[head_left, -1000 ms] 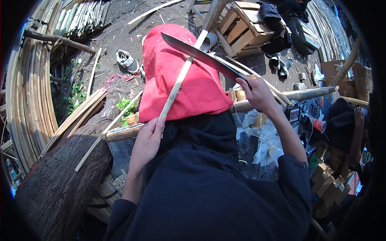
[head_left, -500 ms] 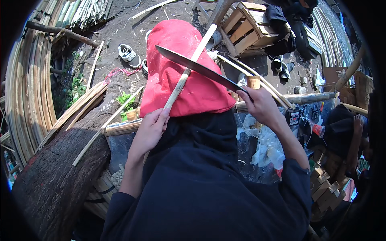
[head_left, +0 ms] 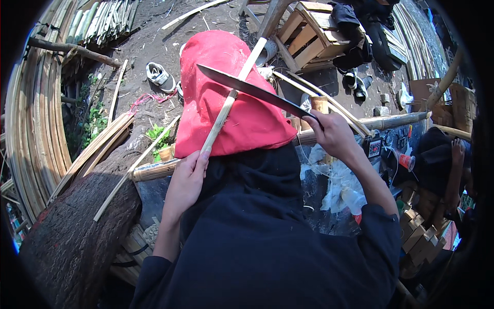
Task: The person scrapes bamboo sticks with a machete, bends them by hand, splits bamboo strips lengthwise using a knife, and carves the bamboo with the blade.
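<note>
My left hand is closed around the lower end of a thin bamboo strip, which slants up and away over a red cloth on my lap. In my right hand I grip the handle of a long dark machete. Its blade lies across the strip, pointing to the far left. Beyond the blade the strip looks pale and smooth; nearer my left hand it is rougher and greyer. Small shavings cling to the cloth.
Long bamboo slats are stacked at left, beside a thick dark log. A wooden crate and a shoe are on the ground ahead. At right are a red plastic cup and another person's arm.
My left hand has drawn the bamboo strip slightly down toward me. The machete stays across it, almost in the same place. The whole view has shifted a little.
</note>
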`<state>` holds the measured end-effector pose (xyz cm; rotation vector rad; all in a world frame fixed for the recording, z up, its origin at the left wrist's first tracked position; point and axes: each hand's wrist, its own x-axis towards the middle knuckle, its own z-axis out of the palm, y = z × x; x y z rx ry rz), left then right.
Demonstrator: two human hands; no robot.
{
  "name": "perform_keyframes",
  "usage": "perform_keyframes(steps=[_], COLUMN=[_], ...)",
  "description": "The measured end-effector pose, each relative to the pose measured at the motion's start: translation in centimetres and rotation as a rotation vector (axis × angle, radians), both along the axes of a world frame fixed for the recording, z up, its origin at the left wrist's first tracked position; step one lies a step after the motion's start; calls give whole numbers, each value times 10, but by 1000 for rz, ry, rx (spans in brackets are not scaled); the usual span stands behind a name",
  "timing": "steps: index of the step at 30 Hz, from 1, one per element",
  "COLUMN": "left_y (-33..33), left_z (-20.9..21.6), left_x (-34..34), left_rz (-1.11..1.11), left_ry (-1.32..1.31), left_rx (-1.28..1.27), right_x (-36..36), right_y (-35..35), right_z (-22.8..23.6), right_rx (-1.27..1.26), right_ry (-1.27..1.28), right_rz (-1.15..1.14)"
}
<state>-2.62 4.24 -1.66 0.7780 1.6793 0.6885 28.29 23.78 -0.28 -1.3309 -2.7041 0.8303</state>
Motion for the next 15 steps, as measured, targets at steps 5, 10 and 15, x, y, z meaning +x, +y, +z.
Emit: perform_keyframes(steps=[5, 10, 15], left_y=[8, 2, 5], left_z=[5, 3, 2], left_x=[2, 0, -3], left_rz=[-5, -18, 12], left_ry=[25, 18, -117], left_rx=[4, -27, -43], right_x=[-4, -1, 1], right_y=[27, -1, 32], right_z=[2, 3, -4], right_rx=[-31, -84, -86], right_ry=[122, -1, 121], right_rz=[-218, 103, -261])
